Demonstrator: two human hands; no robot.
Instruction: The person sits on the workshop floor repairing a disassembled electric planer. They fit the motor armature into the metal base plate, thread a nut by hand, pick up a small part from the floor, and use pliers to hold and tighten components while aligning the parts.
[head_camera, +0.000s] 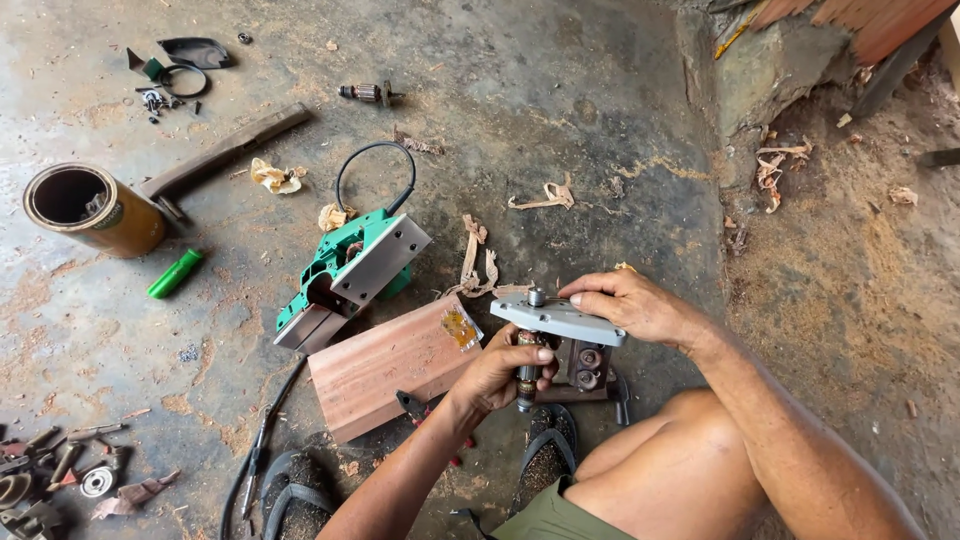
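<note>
Head view: the left hand wraps its grip around a dark cylindrical motor part — fingers pressed together on it, so most of the cylinder is hidden and its details are hard to make out. The part stands nearly upright, long axis vertical in the picture, its lower end pointing toward the sandal below. The right hand lies on the far end of a grey metal plate, fingers curled over its edge and pinching it; the plate runs crosswise, left to right, sitting on top of the cylinder. Beneath the plate a dark block with round fittings is partly covered.

All this is held just above the concrete floor, beside a reddish wooden board that carries a small yellowish clear packet. Farther left lies a green and grey tool housing with a black cable. A brown tin with a pale label lies on its side — a green tube near it. Metal bits at lower left are cut off by the edge.
</note>
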